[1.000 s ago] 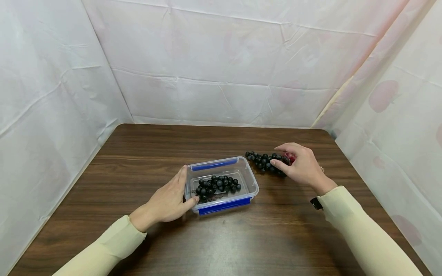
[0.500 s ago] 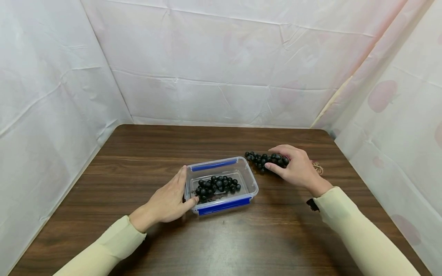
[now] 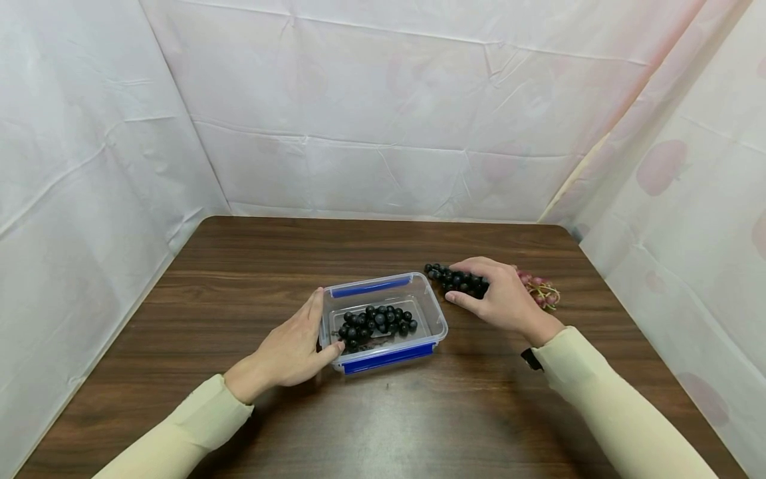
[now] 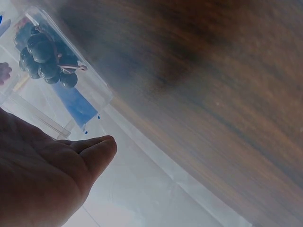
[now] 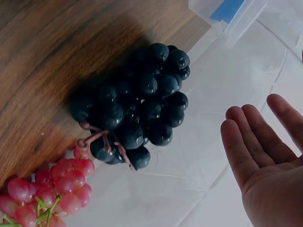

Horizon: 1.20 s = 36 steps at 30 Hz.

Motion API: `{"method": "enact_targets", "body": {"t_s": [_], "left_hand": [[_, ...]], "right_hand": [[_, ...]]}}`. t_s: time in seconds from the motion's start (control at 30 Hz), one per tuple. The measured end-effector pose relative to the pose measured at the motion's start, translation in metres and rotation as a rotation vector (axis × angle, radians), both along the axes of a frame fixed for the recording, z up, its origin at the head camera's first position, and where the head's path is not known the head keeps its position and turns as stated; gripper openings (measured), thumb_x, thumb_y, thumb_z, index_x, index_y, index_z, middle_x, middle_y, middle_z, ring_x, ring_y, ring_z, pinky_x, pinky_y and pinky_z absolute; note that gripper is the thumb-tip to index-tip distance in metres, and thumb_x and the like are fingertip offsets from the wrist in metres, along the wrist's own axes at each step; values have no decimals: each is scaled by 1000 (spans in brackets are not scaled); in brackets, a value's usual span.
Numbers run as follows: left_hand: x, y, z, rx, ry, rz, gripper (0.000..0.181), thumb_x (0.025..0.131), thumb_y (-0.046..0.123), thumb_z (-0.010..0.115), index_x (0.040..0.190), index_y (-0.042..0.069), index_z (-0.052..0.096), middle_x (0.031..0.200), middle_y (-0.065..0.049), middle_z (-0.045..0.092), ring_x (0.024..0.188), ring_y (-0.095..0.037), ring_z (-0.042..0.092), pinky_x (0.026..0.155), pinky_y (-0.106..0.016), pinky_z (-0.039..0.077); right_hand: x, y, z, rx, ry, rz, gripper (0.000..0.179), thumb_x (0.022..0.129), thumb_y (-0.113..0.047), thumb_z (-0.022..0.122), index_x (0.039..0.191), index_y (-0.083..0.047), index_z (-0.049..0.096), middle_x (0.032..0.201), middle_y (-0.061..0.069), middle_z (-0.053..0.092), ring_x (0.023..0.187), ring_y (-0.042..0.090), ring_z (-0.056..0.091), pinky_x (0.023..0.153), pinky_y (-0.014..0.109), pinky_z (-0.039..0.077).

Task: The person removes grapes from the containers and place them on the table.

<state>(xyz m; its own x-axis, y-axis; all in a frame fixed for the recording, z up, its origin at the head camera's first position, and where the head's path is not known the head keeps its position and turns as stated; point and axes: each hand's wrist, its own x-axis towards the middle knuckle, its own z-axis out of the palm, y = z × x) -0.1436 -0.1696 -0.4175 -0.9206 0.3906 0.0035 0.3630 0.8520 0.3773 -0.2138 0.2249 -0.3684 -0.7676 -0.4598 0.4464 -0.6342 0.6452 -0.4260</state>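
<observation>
From my remote seat, I see the left hand (image 3: 286, 346), fingers straight, against the left end of a clear container (image 3: 423, 303), seemingly steadying it on the surface (image 3: 269, 246), and farther right, the right hand (image 3: 505, 296), spread, holding nothing, at a glossy, plump black grape bunch (image 5: 132, 106) beside pinkish-red grapes (image 5: 61, 184).

The dark wood-grain tabletop (image 3: 383, 426) bears a clear, blue-latched plastic food container (image 3: 439, 336). Just beyond the container's far right corner lies a bunch of black grapes (image 3: 459, 282); farther right of the container lies a bunch of red grapes (image 3: 540, 290).
</observation>
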Motion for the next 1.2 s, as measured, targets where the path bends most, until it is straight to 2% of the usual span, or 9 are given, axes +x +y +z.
{"method": "enact_targets", "body": {"t_s": [0.27, 0.43, 0.67, 0.9, 1.13, 1.2], "left_hand": [[1, 0, 0, 4, 3, 6, 103, 99, 57, 54, 163, 1, -4, 170, -20, 6, 155, -33, 18, 117, -52, 33], [1, 0, 0, 7, 3, 6, 103, 99, 57, 54, 163, 2, -4, 171, -18, 4, 155, -32, 18, 118, -52, 33], [0, 0, -1, 2, 3, 6, 103, 99, 58, 54, 163, 2, -5, 170, -20, 6, 155, -32, 18, 118, -52, 32], [0, 1, 0, 0, 0, 8, 104, 99, 57, 55, 163, 1, -4, 170, -20, 6, 155, -33, 18, 117, -52, 34], [0, 1, 0, -1, -8, 6, 104, 99, 58, 54, 163, 1, -4, 170, -20, 5, 155, -33, 18, 117, -53, 33], [0, 1, 0, 2, -7, 6, 104, 99, 58, 54, 163, 1, -3, 170, -20, 5, 155, -33, 18, 117, -53, 33]], "right_hand": [[-1, -9, -2, 3, 20, 40, 49, 84, -35, 87, 126, -14, 73, 122, 1, 72, 116, 21, 66, 98, 46, 51], [1, -16, -1, 22, -14, 46, 50, 85, -39, 85, 128, -18, 71, 125, -2, 70, 117, 18, 65, 99, 45, 52], [2, -25, -1, 13, -52, 98, 51, 87, -38, 83, 132, -17, 69, 129, 0, 68, 118, 20, 65, 99, 47, 52], [2, -33, 0, 36, -87, 135, 54, 88, -41, 82, 134, -17, 68, 132, 1, 67, 117, 18, 64, 94, 46, 55], [3, -41, 1, 87, -140, 140, 56, 90, -48, 77, 139, -23, 65, 136, 0, 64, 125, 20, 61, 101, 47, 52], [4, -44, 2, 86, -154, 151, 56, 90, -47, 77, 139, -22, 65, 135, 2, 65, 119, 21, 63, 98, 47, 53]]}}
